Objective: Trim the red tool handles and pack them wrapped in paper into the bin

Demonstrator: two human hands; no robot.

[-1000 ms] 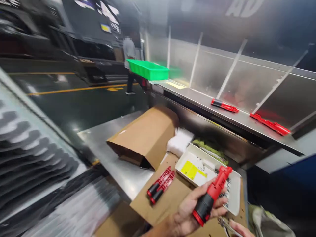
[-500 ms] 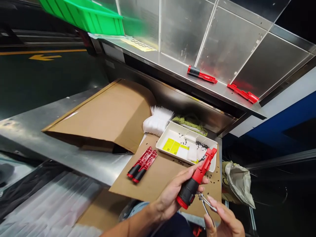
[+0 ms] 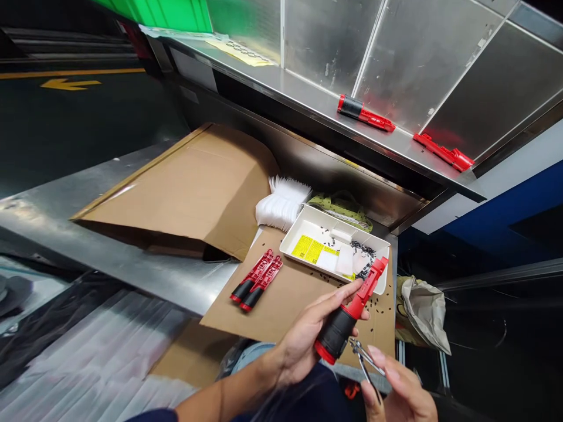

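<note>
Gripping a red-and-black tool [image 3: 345,322], the left hand [image 3: 305,334] curls its fingers round the black grip, with the red end pointing to about one o'clock. The right hand [image 3: 398,390] sits at four o'clock from the tool, pinching small steel pliers [image 3: 364,358] between thumb and fingers, their tips just beside the tool's black base.

The tool is over a cardboard sheet [image 3: 281,313] on the steel bench [image 3: 132,258]. At twelve o'clock from it stands a white tray [image 3: 308,212], holding a yellow label [image 3: 308,249] and a heap of tiny black parts [image 3: 363,249]. More of these parts lie scattered on the cardboard around the tray and the tool.

At ten o'clock, two similar red-and-black handles [image 3: 255,280] lie side by side on the sheet. Higher up, at one o'clock, a steel shelf [image 3: 281,82] carries a red-and-black piece [image 3: 363,113] and an all-red piece [image 3: 444,151].

So far, several red pieces are set out apart from the tool in hand, while plenty of black parts remain in the tray and on the sheet. A crumpled bag [image 3: 422,313] sits at three o'clock.
</note>
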